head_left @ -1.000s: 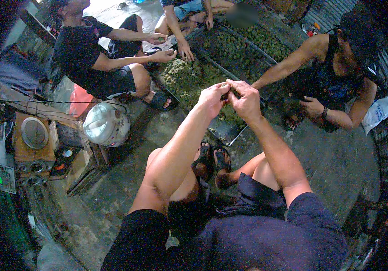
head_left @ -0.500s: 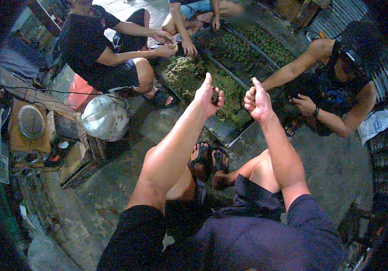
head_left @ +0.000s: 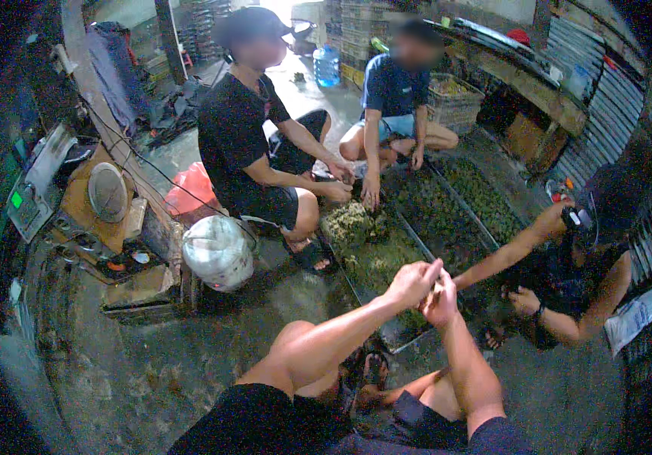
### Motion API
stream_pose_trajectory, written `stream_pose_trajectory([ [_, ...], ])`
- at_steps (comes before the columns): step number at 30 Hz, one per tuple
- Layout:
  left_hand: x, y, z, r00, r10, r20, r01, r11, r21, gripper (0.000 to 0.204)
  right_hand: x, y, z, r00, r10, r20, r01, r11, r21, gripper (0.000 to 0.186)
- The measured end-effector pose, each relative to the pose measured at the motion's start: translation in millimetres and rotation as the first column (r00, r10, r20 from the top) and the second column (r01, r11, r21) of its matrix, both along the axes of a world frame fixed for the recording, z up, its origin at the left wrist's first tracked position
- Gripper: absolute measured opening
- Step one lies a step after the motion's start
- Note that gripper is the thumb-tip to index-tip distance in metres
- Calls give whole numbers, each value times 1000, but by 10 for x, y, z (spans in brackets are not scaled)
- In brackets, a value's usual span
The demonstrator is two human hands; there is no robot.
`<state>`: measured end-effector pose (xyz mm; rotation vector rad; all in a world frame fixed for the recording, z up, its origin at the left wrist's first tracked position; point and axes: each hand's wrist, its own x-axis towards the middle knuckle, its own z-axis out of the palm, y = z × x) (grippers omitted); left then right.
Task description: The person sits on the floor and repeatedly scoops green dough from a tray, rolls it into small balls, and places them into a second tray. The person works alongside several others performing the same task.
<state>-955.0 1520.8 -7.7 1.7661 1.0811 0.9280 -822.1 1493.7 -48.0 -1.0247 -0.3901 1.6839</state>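
Observation:
My left hand [head_left: 411, 286] and my right hand [head_left: 440, 301] meet in front of me, fingers closed and thumbs raised close together. Anything pinched between them is too small or hidden to make out. Beneath them lies a long tray [head_left: 375, 262] spread with green, mossy plant matter. At its far end sits a paler, yellowish clump of the same growth [head_left: 349, 224]. A co-worker's hand [head_left: 371, 189] reaches down beside that clump, and another co-worker holds both hands [head_left: 341, 182] together nearby.
More trays of green plants [head_left: 447, 216] run alongside. A person crouches at the right, one arm stretched over the trays, near a white packet [head_left: 635, 320]. Left of me stand a whitish bucket [head_left: 218, 254], a red plastic bag [head_left: 191, 191] and a wooden block with a round plate [head_left: 108, 192].
My hands were apart, thumbs up, over the tray; now they have come together. The view has tilted up and turned left, showing more of the co-workers and the room behind.

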Motion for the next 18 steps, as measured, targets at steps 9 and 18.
stream_pose_trajectory([
  [9, -140, 150, -146, 904, 257, 342, -55, 863, -502, 64, 358, 159, -3, 994, -54, 94, 58, 998, -32, 28],
  [18, -59, 81, -322, 702, 474, 532, 404, 351, -845, 39, -183, -165, 480, 341, -439, 831, -435, 710, 553, 43],
])
